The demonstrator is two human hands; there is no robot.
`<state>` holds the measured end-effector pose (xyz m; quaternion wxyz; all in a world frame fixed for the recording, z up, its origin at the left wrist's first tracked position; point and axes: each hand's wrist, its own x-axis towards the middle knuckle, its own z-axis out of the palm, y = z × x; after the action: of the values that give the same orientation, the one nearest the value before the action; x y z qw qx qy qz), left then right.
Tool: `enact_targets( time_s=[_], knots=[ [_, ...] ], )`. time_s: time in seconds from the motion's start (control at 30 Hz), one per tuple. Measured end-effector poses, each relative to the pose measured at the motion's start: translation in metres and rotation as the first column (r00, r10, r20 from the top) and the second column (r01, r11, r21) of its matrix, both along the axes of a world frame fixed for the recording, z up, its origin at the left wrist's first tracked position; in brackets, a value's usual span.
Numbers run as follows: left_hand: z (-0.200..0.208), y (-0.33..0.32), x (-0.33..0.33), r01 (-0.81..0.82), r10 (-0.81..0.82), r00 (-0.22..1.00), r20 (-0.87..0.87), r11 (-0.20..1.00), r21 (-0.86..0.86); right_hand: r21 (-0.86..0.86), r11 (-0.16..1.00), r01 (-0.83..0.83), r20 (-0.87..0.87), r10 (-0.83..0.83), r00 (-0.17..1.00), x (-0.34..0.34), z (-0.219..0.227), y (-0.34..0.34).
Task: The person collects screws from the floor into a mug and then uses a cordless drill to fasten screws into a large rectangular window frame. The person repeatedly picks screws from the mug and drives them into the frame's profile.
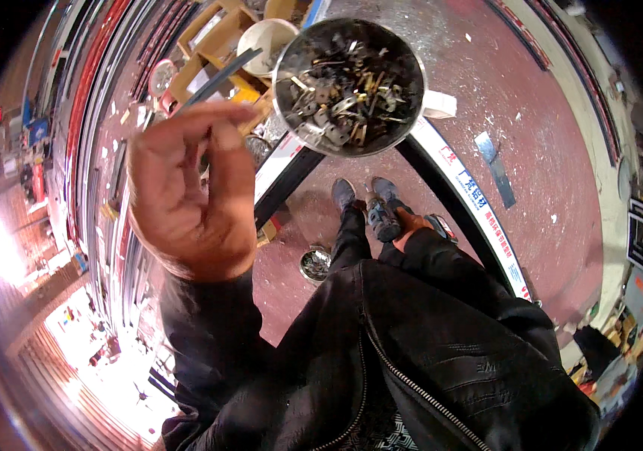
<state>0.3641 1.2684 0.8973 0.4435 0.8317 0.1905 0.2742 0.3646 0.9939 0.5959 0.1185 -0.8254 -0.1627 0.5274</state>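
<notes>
My left hand is raised in front of me on the left, its fingers curled and closed. Anything inside them is hidden. A dark grey strip shows just beyond its knuckles; I cannot tell whether the hand grips it. Low by my legs, my right hand is wrapped round a cordless drill. Ahead, a round metal bowl holds many small metal fittings and screws. It sits above the corner where two black profiles with white printed film come together.
Long profiles lie stacked on the left. Behind my left hand stand cardboard boxes and a white bucket. A small bowl of metal bits is by my feet. A metal plate lies on the red floor at right.
</notes>
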Motion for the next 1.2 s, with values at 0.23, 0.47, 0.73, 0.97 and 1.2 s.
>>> enact_targets(
  time_s=[0.23, 0.47, 0.73, 0.97, 1.2],
  knots=[
    [-0.058, -0.032, -0.122, -0.269, 0.199, 0.952, -0.232, 0.907, -0.325, 0.458, 0.659, 0.597, -0.563, -0.306, 0.768, -0.042, -0.106, -0.02],
    [-0.104, -0.056, -0.238, -0.44, 0.33, 0.893, -0.306, 0.778, -0.448, 0.578, 0.808, -0.116, -0.138, 0.237, 0.962, -0.024, 0.029, 0.033],
    [-0.133, -0.054, -0.335, -0.556, 0.51, 0.812, -0.284, 0.527, -0.642, 0.663, 0.72, -0.205, -0.103, 0.359, 0.928, -0.079, 0.083, 0.053],
    [-0.147, -0.046, -0.385, -0.443, 0.625, 0.765, -0.157, 0.334, -0.832, 0.546, 0.818, 0.18, -0.524, 0.166, 0.835, -0.123, 0.086, 0.047],
    [-0.143, -0.046, -0.416, -0.281, 0.65, 0.76, -0.02, 0.301, -0.911, 0.532, 0.846, 0.011, -0.453, 0.274, 0.848, -0.153, 0.114, 0.056]
  ],
)
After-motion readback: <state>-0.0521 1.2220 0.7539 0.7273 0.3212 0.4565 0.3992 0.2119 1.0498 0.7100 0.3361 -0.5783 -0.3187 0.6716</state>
